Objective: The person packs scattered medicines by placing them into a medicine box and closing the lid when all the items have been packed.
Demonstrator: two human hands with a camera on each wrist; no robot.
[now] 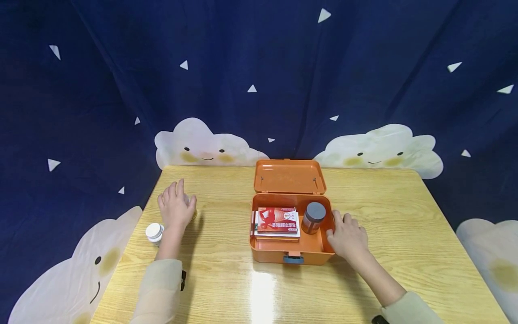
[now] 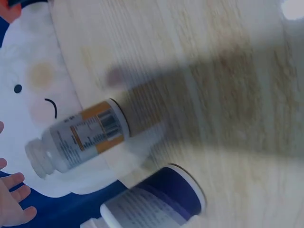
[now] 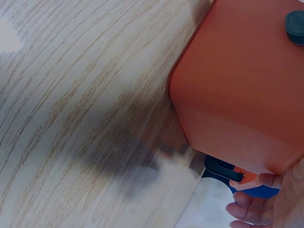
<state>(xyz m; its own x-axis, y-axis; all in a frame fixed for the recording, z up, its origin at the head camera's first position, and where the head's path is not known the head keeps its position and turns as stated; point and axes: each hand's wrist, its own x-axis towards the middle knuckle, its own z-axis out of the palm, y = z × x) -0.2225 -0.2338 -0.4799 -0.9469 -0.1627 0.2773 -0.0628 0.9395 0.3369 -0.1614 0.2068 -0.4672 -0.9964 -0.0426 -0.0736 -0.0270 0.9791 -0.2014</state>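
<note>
My left hand [image 1: 177, 209], fingers spread, reaches over a small white bottle with an orange label [image 2: 88, 137]; in the left wrist view there is a gap between fingertips and bottle. A second white-capped bottle [image 1: 154, 231], with a purple label [image 2: 173, 192], stands beside my left wrist. My right hand [image 1: 349, 236] holds the right rim of an orange storage box [image 1: 272, 256], thumb over the edge and fingers along the outer wall [image 3: 237, 85]. Inside the box lie a red medicine carton [image 1: 277, 220] on other cartons and a dark jar with a grey lid [image 1: 315, 211].
The box's lid [image 1: 289, 175] is swung back behind it, and a dark blue latch [image 1: 293, 259] sits on its front. All stand on a wooden table [image 1: 218, 279]. A navy curtain with clouds [image 1: 283, 67] hangs beyond the table's far edge.
</note>
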